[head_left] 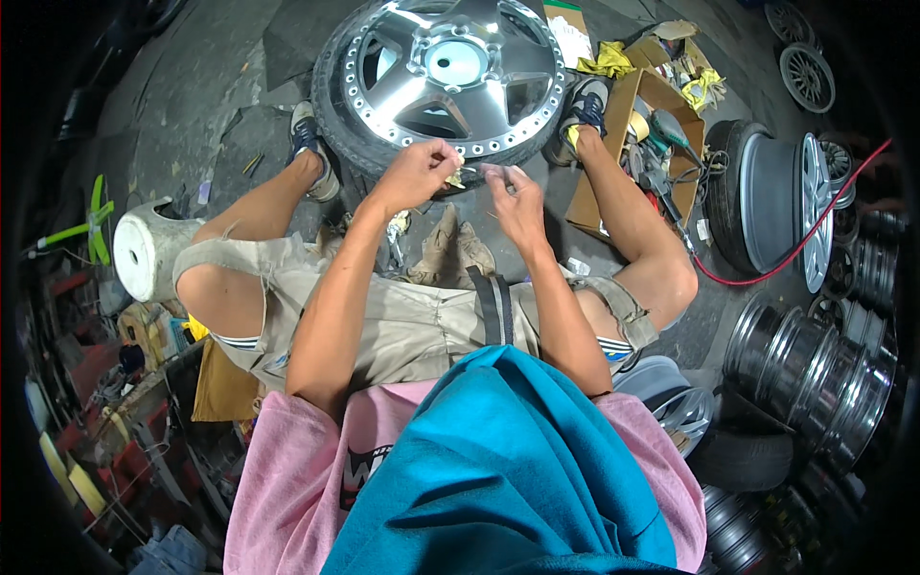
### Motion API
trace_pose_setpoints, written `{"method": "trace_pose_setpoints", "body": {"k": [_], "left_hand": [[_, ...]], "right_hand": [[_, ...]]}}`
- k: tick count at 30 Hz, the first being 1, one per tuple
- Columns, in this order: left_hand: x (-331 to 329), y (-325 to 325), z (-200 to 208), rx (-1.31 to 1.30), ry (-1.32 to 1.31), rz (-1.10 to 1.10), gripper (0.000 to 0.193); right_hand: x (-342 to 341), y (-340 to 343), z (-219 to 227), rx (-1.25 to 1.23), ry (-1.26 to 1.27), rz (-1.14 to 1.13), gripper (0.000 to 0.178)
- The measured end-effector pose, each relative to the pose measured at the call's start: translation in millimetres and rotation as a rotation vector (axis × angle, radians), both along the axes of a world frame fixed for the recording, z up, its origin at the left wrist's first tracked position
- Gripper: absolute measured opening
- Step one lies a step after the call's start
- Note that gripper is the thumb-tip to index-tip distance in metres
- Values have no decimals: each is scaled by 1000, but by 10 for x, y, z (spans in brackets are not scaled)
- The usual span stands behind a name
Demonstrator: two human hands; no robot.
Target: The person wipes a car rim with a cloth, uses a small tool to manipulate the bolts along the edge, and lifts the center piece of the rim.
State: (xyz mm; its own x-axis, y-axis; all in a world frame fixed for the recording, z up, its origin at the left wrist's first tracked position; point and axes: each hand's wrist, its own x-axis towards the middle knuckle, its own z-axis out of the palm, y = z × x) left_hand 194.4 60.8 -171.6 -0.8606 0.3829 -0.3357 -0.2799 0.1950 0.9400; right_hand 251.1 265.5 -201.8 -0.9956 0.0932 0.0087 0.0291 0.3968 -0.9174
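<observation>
I sit with a silver alloy wheel (450, 77) in its black tyre propped between my feet on the concrete floor. My left hand (417, 172) is closed on a small yellowish piece (456, 176) just in front of the near rim. My right hand (516, 199) pinches something small and thin beside it; what it is I cannot make out. Both hands hover close together over the lower edge of the wheel, above my knees.
An open cardboard box (644, 144) with tools and yellow rags stands at the right. More wheels and rims (815, 364) stack up on the right, crossed by a red hose (805, 240). A white cylinder (144, 251) lies at the left, with cluttered shelves behind it.
</observation>
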Motion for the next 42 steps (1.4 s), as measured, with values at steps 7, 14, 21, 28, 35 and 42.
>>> {"method": "trace_pose_setpoints", "body": {"k": [7, 14, 21, 28, 35, 42], "left_hand": [[-127, -161, 110, -254, 125, 49, 31], [67, 16, 81, -178, -22, -28, 24], [92, 113, 116, -562, 272, -155, 45], [163, 69, -358, -535, 148, -185, 51], [166, 46, -312, -564, 146, -259, 25], [222, 18, -509, -397, 25, -171, 23]], "right_hand": [[38, 171, -261, 89, -222, -97, 26], [47, 121, -283, 138, -278, -18, 29], [43, 118, -182, 243, -341, 77, 30], [56, 84, -195, 325, -395, 153, 32], [86, 117, -224, 359, -354, 151, 31], [83, 103, -269, 380, -342, 176, 29]]}}
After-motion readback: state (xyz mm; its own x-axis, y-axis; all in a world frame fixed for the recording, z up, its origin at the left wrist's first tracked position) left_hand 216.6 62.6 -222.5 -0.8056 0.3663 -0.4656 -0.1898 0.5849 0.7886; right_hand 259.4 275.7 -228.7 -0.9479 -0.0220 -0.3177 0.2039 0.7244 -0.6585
